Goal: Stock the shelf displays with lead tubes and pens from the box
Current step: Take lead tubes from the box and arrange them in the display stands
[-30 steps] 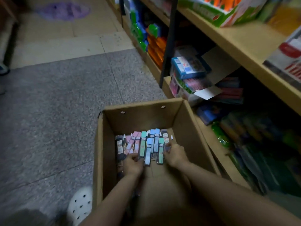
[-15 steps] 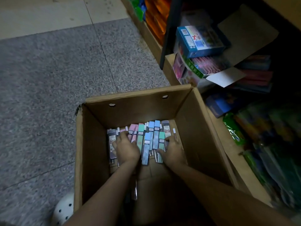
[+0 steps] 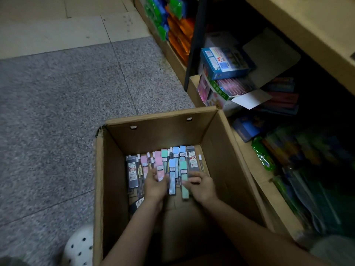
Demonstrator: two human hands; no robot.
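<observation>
Both hands are down in the box (image 3: 226,150), on the floor (image 3: 57,112) by the shelf (image 3: 269,189). Lead tubes (image 3: 172,164) lie at the box's far wall. L hand (image 3: 155,186) curls round pink tubes. R hand (image 3: 199,186) curls on the tubes too; can't tell if it grips.

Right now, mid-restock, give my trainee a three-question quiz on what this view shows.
1. True or false: both hands, left hand and right hand, are inside the cardboard box.
2. The lead tubes lie: A) on the floor, B) on the box bottom, C) on the shelf.
3. Fill in: a blue toy box sits on the ___ to the right.

Key: 1 true; 2 B; 3 shelf.
</observation>
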